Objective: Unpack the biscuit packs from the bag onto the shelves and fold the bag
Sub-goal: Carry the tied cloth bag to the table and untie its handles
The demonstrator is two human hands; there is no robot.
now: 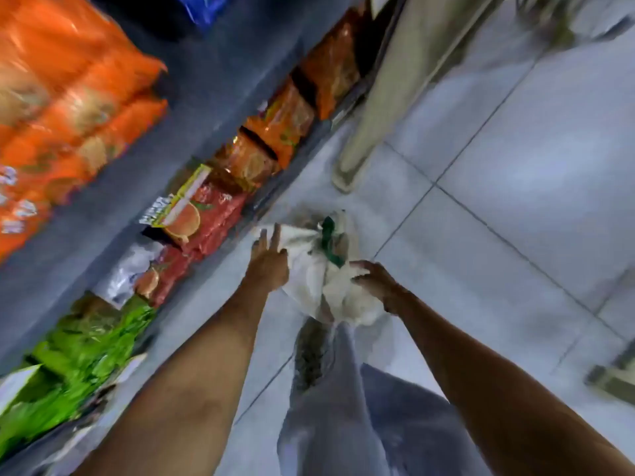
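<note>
Left hand (268, 261) spread, fingers (275, 235) straight and fanned, palm laid flat against the left side of the bag (309, 280); pressing rather than gripping. Right hand (374, 280) curled, fingertips bent down into the crumpled cloth on the bag's right side, pinching a fold. Both forearms reaching down and forward from the bottom corners.

Bag white, soft and rumpled, bunched between the two hands above the tiled floor (515, 166), with a dark green strip (329, 240) showing near its top. Contents hidden; cannot tell whether any packs remain inside.

Shelves (213, 87) just left of the bag, running diagonally, packed with biscuit packs (278, 121): orange ones farther along, red ones (213, 218) level with the left hand, green ones (86, 352) nearer. Larger orange packs (68, 108) blurred on the shelf above.
</note>
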